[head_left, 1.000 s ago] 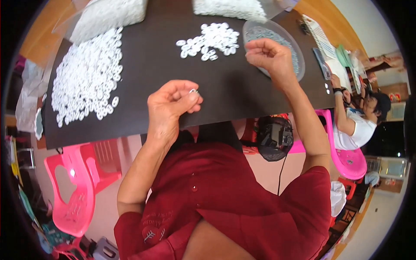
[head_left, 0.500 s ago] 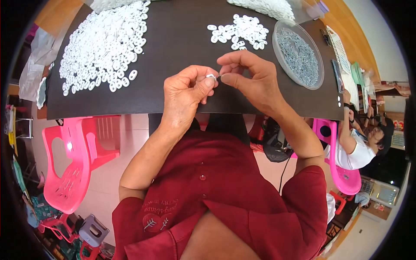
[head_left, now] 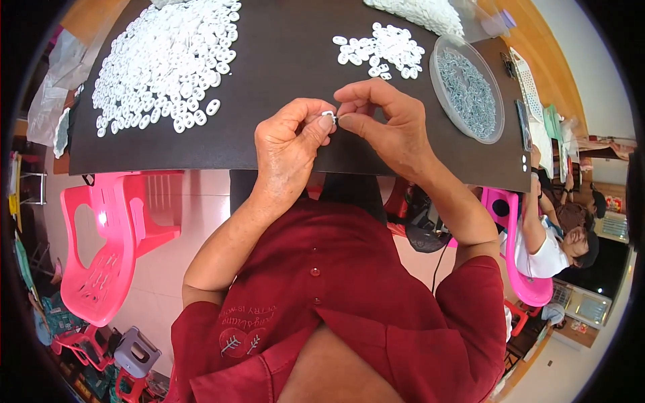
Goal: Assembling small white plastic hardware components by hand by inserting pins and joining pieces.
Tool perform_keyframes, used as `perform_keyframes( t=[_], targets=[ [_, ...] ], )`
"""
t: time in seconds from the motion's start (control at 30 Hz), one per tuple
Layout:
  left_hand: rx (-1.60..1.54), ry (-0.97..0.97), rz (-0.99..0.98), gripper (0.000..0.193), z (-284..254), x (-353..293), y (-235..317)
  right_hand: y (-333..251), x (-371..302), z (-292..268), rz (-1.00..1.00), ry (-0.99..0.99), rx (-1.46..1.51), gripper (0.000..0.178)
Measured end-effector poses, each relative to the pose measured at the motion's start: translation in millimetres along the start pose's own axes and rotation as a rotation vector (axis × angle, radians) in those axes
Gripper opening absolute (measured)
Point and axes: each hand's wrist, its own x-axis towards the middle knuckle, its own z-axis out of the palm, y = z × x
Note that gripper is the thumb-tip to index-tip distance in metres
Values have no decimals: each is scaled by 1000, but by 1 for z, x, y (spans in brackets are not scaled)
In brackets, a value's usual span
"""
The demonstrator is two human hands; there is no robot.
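Note:
Between the thumb and fingers of my left hand [head_left: 285, 148] is a small white plastic piece [head_left: 328, 115], mostly covered by the fingertips. My right hand [head_left: 396, 127] comes in from the other side, its thumb and fingertip pinched at the edge of that piece. Whatever this pinch holds is too small to make out. Both hands are raised over the near part of the dark table [head_left: 282, 40]. Beyond the right hand lies a small pile of white oval two-holed pieces [head_left: 390, 48]. A clear round tub [head_left: 441, 101] of small metal screws [head_left: 470, 91] stands to its right.
A large heap of the white oval pieces [head_left: 161, 60] covers the table's far left. More white pieces [head_left: 420, 15] lie in a bag at the back. A pink chair [head_left: 107, 248] stands left, a magenta chair [head_left: 514, 248] right. A person in a white shirt [head_left: 544, 252] sits at the right.
The right fingertips have closed in slightly on the white piece in the left hand. The view has shifted a little, and the person at the right has moved.

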Motion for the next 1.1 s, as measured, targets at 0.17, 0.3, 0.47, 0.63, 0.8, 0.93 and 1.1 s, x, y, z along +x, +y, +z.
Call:
perform_keyframes(
  t=[0.17, 0.3, 0.47, 0.63, 0.8, 0.93, 1.1],
  targets=[
    [6, 14, 4, 7, 1, 0, 2, 0, 2, 2, -5, -4, -16, 25],
    [59, 54, 57, 7, 2, -1, 1, -2, 3, 5, -9, 19, 2, 24],
    [215, 134, 201, 7, 6, -4, -5, -1, 2, 13, 13, 53, 23, 23],
    [98, 145, 140, 8, 5, -4, -6, 1, 3, 17, 76, 67, 213, 22],
    [-149, 129, -22, 10, -1, 3, -4, -1, 11, 16, 123, 36, 229, 21],
    [-184, 139, -26, 12, -4, 8, -5, 2, 14, 14, 129, 26, 211, 19],
    [-189, 129, 7, 12, -6, 11, -6, 10, 14, 17, 34, 48, 32, 15]
  ],
)
